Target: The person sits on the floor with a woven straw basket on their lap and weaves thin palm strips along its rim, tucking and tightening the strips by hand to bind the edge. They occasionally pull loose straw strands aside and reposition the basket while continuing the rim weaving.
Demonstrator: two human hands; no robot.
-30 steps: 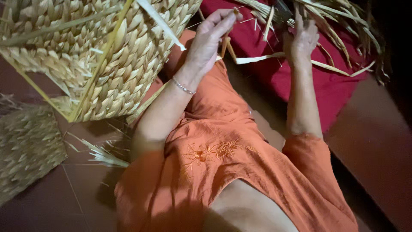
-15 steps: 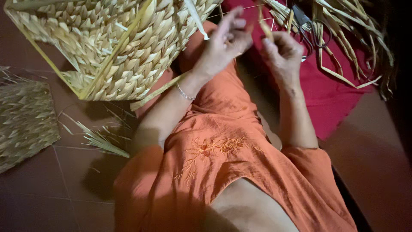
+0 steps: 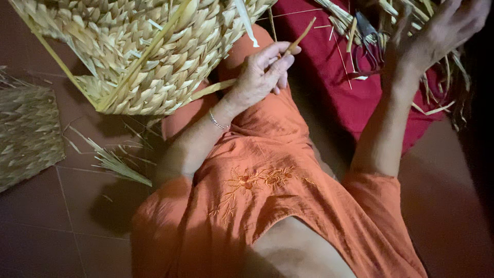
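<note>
Seated weaver, both hands up among dried reed strips.

Left hand (image 3: 262, 74) pinches a thin reed strip (image 3: 301, 35) between thumb and fingertips, just beside the woven basket (image 3: 144, 56) that leans over the lap. Thin bracelet (image 3: 218, 122) on that wrist. Right hand (image 3: 437, 33) raised with fingers spread over a pile of loose reeds (image 3: 442, 77) on a red cloth (image 3: 334, 87); scissors (image 3: 368, 44) lie near it. Flat woven mat (image 3: 25, 134) and stray fibres (image 3: 116, 164) on the tiled floor (image 3: 51, 231). Orange embroidered tunic (image 3: 267, 195).
</note>
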